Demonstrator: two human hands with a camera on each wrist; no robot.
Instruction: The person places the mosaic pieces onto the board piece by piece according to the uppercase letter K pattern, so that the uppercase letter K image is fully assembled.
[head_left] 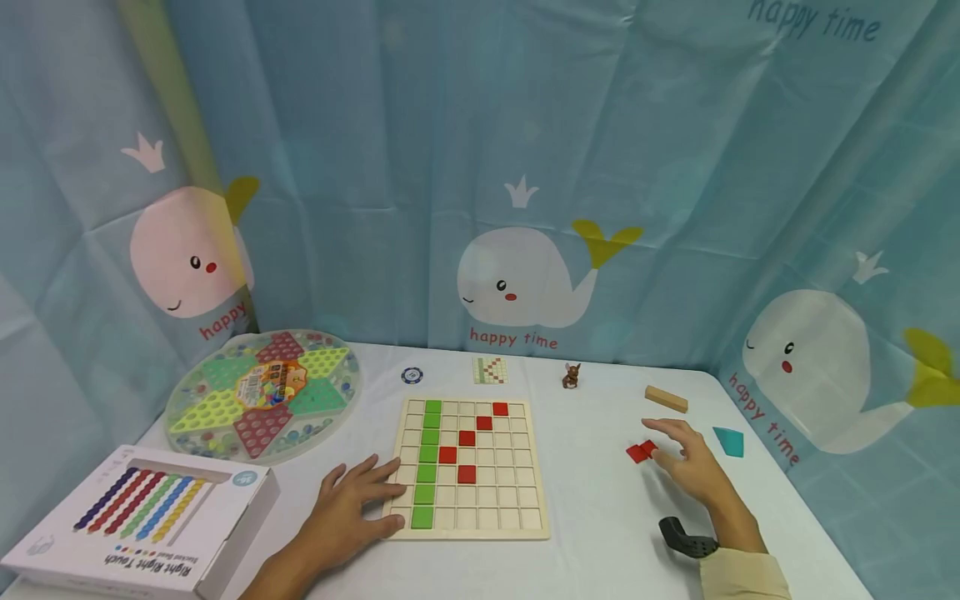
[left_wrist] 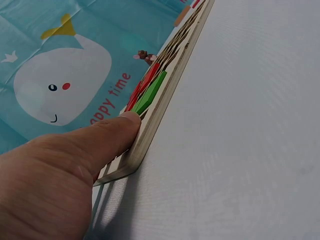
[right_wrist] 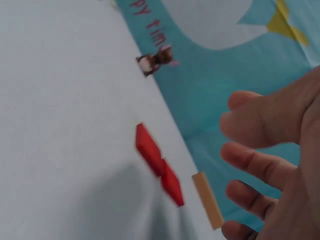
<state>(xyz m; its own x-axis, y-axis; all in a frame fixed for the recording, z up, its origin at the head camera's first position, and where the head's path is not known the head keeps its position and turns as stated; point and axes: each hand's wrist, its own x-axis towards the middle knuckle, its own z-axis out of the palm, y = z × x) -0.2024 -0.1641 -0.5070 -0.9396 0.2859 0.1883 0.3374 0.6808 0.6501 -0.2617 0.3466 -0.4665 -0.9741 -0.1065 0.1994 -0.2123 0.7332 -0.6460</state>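
Note:
A wooden grid board [head_left: 507, 521] lies on the white table, with a column of green tiles [head_left: 424, 473] near its left side and several red tiles [head_left: 467, 438] mostly on a slant. My left hand [head_left: 351, 510] rests its spread fingers on the board's left edge; in the left wrist view the thumb [left_wrist: 112, 135] touches the corner area beside a green tile [left_wrist: 151, 95]. Two loose red tiles [right_wrist: 148, 149] lie against each other right of the board. Over them hovers my right hand [head_left: 693, 468], fingers loosely bent and apart, holding nothing.
Behind the board are a poker chip [head_left: 412, 376], a small pattern card [head_left: 490, 371] and a brown animal figurine [head_left: 571, 377]. A wooden block [head_left: 666, 399] and teal piece [head_left: 729, 442] lie far right. Left stand a round marble-game board [head_left: 262, 396] and a bead-toy box [head_left: 142, 521].

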